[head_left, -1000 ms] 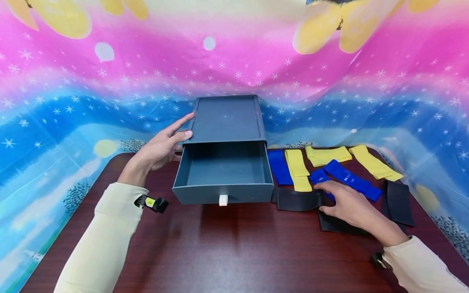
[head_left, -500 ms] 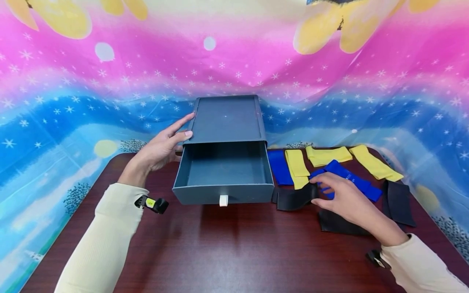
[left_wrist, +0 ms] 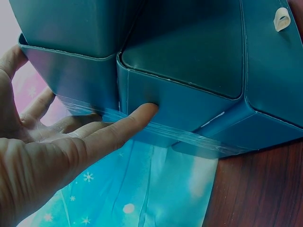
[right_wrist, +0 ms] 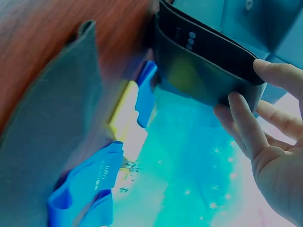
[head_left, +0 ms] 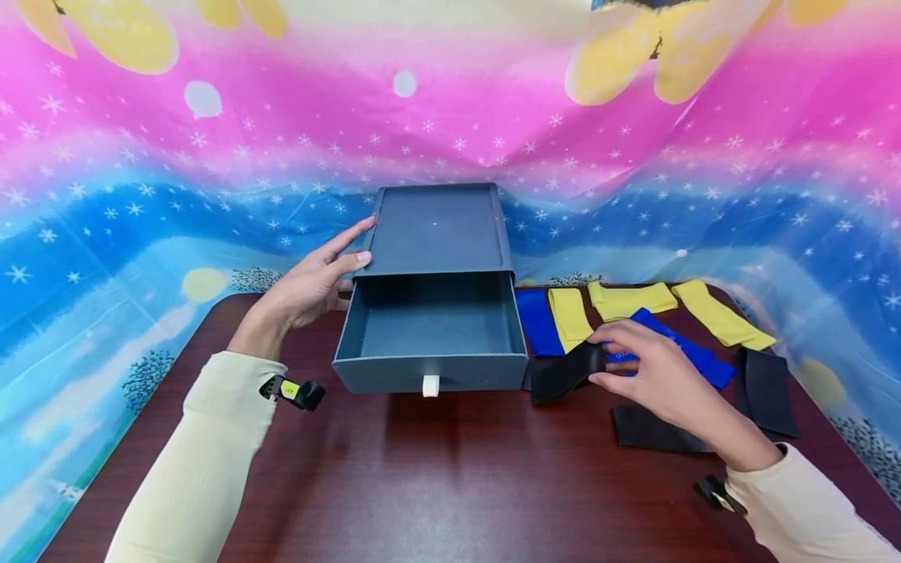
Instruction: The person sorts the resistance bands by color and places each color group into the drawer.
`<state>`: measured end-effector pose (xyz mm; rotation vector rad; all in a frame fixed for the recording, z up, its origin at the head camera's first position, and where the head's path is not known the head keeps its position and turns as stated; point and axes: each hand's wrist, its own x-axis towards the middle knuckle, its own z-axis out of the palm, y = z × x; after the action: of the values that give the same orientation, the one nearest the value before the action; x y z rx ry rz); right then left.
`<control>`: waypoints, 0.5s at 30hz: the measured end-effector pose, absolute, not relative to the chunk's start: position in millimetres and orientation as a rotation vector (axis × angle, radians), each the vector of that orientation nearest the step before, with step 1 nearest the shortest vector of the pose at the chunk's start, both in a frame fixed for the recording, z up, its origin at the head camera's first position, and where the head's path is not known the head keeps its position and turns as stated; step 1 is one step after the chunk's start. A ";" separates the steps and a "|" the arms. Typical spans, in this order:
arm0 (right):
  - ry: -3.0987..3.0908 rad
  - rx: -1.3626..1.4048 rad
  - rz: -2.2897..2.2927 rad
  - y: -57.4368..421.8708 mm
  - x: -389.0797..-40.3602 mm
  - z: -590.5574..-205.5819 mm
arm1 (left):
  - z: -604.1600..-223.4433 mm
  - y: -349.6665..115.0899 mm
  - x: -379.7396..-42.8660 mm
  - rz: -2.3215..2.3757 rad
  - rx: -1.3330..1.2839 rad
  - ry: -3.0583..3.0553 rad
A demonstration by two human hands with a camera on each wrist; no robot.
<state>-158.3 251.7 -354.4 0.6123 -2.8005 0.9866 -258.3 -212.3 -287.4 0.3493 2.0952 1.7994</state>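
My left hand (head_left: 306, 289) rests with extended fingers along the left side of a dark grey drawer box (head_left: 439, 227). In the left wrist view its thumb (left_wrist: 139, 117) lies against the box's side wall. The drawer (head_left: 380, 374) is pulled out and has a white pull tab (head_left: 431, 385). To the right of it, my right hand (head_left: 669, 387) pinches one end of a black elastic loop band (head_left: 566, 375), between thumb and fingers in the right wrist view. The held end is raised and the far end slopes down toward the table. Printed marks show inside the loop (right_wrist: 203, 78).
Several other bands lie on the brown table (head_left: 422, 500) at the right: yellow bands (head_left: 721, 313) at the back, blue bands (head_left: 683, 348) in the middle, black bands (head_left: 767, 391) at the sides and front. A patterned curtain (head_left: 450, 117) hangs behind the table.
My right hand has taken hold of the black band, lifted its right end and moved slightly left toward the drawer. The left hand and drawer box stay in place.
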 end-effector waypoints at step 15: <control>-2.658 0.681 0.960 239.9 -148.2 -316.4 | -287.9 -212.7 -257.5 1.799 0.350 2.092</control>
<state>-148.2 239.9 -316.4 0.6810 -2.6577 0.9601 -257.5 -212.7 -287.9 0.3503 2.0920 1.7992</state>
